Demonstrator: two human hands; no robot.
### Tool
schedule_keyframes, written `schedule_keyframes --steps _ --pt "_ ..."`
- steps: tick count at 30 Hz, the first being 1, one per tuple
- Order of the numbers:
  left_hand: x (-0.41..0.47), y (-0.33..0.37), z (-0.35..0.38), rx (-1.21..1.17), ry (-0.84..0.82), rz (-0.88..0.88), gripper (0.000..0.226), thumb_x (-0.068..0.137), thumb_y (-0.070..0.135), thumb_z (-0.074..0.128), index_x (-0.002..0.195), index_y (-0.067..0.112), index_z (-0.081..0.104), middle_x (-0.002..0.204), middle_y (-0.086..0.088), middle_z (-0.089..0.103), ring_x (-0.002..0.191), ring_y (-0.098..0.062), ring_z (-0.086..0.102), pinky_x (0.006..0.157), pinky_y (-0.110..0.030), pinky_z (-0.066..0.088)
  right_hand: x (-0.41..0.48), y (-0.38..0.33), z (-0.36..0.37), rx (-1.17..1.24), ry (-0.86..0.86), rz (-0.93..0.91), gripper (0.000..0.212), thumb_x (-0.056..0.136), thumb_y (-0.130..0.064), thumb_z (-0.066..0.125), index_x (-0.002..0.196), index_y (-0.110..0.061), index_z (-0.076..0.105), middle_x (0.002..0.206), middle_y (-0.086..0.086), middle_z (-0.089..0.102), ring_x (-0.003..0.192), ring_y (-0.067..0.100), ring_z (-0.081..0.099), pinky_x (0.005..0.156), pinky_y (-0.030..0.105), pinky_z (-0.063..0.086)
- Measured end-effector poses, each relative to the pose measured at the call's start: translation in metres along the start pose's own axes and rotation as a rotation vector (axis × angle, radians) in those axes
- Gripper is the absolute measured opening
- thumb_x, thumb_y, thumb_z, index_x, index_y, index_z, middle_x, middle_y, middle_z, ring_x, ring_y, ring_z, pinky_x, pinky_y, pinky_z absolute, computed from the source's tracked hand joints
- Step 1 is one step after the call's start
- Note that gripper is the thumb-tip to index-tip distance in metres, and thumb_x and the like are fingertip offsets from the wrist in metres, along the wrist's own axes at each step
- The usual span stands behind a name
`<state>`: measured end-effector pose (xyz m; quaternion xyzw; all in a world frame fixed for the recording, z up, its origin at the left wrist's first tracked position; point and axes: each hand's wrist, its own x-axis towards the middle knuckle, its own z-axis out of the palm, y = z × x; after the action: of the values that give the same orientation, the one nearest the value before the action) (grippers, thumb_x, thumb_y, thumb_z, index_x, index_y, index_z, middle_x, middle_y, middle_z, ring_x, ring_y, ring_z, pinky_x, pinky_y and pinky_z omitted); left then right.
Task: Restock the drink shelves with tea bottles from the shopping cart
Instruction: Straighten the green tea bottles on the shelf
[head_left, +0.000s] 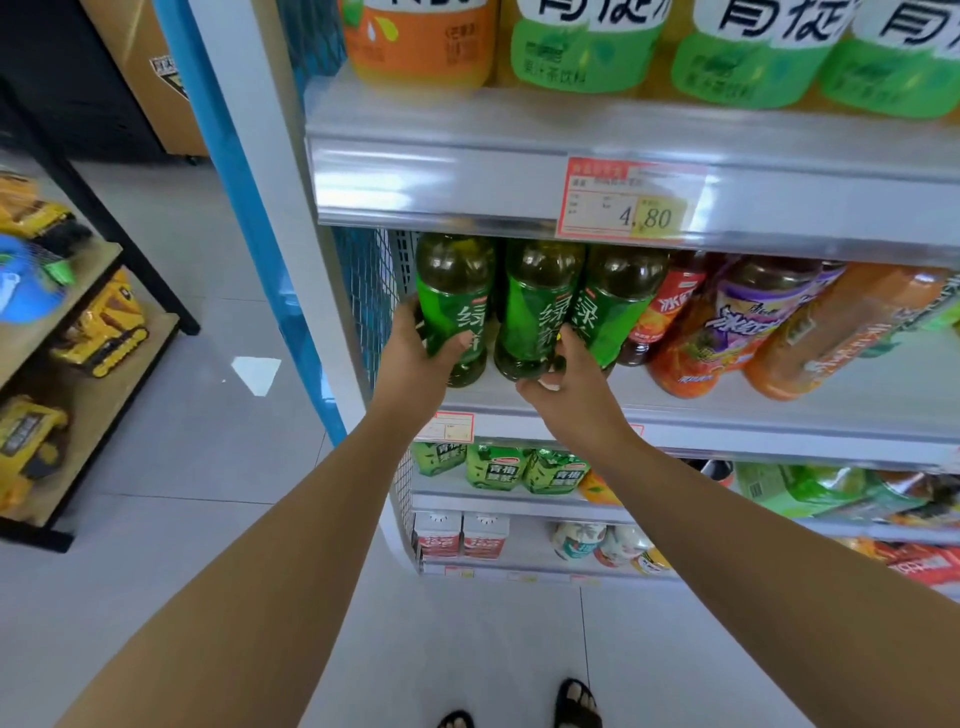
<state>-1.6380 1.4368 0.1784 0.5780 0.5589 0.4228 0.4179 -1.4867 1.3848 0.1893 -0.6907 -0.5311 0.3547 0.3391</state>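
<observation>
Nearest the camera, two feet in black sandals (575, 702) are seen on the pale tiled floor (182, 467), and both bare forearms are stretched up towards the drink shelf (727, 410). The left hand (415, 356) is wrapped round the lower half of the left green tea bottle (457, 306) — fingers behind it, thumb across the label. The right hand (569, 376) is curled round the foot of the middle green tea bottle (535, 317), its fingers tucked between that bottle and the third green tea bottle (615, 306), which is tilted to the right. All three are placed at the shelf's left end, near the front edge. Just beside them, red, purple and orange drink bottles (737, 322) are lined up. Above, a price tag (626, 202) marked 4.80 is clipped to the upper shelf rail — green-labelled bottles (587, 47) are stood on top.
</observation>
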Motion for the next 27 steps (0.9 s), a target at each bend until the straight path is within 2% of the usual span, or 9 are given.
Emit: schedule_keyframes --steps 2,4,6,9,12,18,23,25,27 --pt "0.003 0.000 0.003 0.004 -0.048 0.027 0.052 0.089 0.017 0.063 0.134 0.012 0.038 0.115 0.004 0.054 0.105 -0.009 0.052 0.090 -0.028 0.046 0.002 0.001 0.003 0.019 0.034 0.006 0.078 0.088 -0.020 0.063 0.149 -0.016 0.015 0.147 0.006 0.030 0.122 0.022 0.050 0.099 0.032 0.040" --pt "0.005 0.001 0.004 0.006 -0.062 0.046 0.049 0.090 0.017 0.061 0.134 0.013 0.040 0.114 0.004 0.055 0.101 -0.005 0.052 0.083 -0.018 0.045 0.003 0.000 0.005 0.053 0.066 0.025 0.073 0.088 -0.019 0.063 0.147 -0.015 0.020 0.142 0.004 0.036 0.116 0.019 0.051 0.095 0.031 0.043" --pt "0.007 0.001 0.003 0.012 -0.068 0.056 0.047 0.091 0.017 0.059 0.134 0.015 0.040 0.112 0.007 0.054 0.097 0.000 0.051 0.073 -0.007 0.040 0.003 -0.001 0.008 0.116 0.096 0.008 0.062 0.089 -0.012 0.060 0.142 -0.012 0.028 0.124 -0.002 0.045 0.102 0.012 0.052 0.080 0.020 0.041" --pt "0.007 -0.001 0.001 0.001 -0.060 0.058 0.044 0.091 0.016 0.059 0.133 0.017 0.042 0.109 0.010 0.053 0.094 0.004 0.050 0.072 -0.006 0.038 0.001 0.004 0.016 0.155 0.199 0.002 0.048 0.089 -0.007 0.058 0.132 -0.007 0.037 0.107 -0.004 0.050 0.088 0.009 0.052 0.068 0.012 0.035" --pt "0.006 -0.002 0.000 -0.014 -0.055 0.056 0.044 0.092 0.015 0.058 0.134 0.016 0.042 0.107 0.013 0.053 0.098 0.003 0.051 0.080 -0.013 0.041 0.007 0.010 0.025 0.075 0.347 -0.020 0.049 0.088 -0.017 0.062 0.131 -0.006 0.042 0.114 0.006 0.055 0.088 0.017 0.054 0.071 0.020 0.036" --pt "0.010 -0.008 -0.002 -0.022 -0.048 0.028 0.048 0.092 0.016 0.058 0.136 0.017 0.038 0.121 0.005 0.055 0.115 -0.010 0.051 0.093 -0.024 0.042 0.024 0.008 0.049 0.069 0.515 0.049 0.050 0.087 -0.032 0.063 0.129 -0.011 0.048 0.083 0.002 0.058 0.076 0.020 0.057 0.052 0.024 0.034" --pt "0.010 -0.014 -0.001 -0.058 -0.005 0.018 0.046 0.092 0.015 0.058 0.131 0.019 0.036 0.120 0.004 0.054 0.117 -0.014 0.053 0.101 -0.036 0.044 0.023 -0.001 0.058 0.146 0.579 0.117 0.052 0.082 -0.039 0.068 0.123 -0.016 0.046 0.070 -0.015 0.050 0.073 0.016 0.059 0.071 0.039 0.051" --pt "0.010 -0.015 -0.001 -0.058 -0.011 0.015 0.044 0.092 0.017 0.058 0.130 0.018 0.036 0.123 0.002 0.055 0.117 -0.015 0.053 0.102 -0.040 0.044 0.014 0.005 0.050 0.124 0.603 0.044 0.046 0.079 -0.040 0.071 0.112 -0.015 0.051 0.070 -0.018 0.050 0.068 0.009 0.054 0.066 0.032 0.049" --pt "0.010 -0.015 -0.002 -0.064 -0.017 0.005 0.044 0.092 0.018 0.058 0.131 0.019 0.035 0.126 0.001 0.055 0.118 -0.015 0.053 0.103 -0.041 0.044 0.002 0.016 0.035 0.153 0.691 -0.025 0.044 0.075 -0.035 0.075 0.105 -0.013 0.052 0.083 -0.011 0.052 0.075 0.009 0.051 0.064 0.020 0.045"
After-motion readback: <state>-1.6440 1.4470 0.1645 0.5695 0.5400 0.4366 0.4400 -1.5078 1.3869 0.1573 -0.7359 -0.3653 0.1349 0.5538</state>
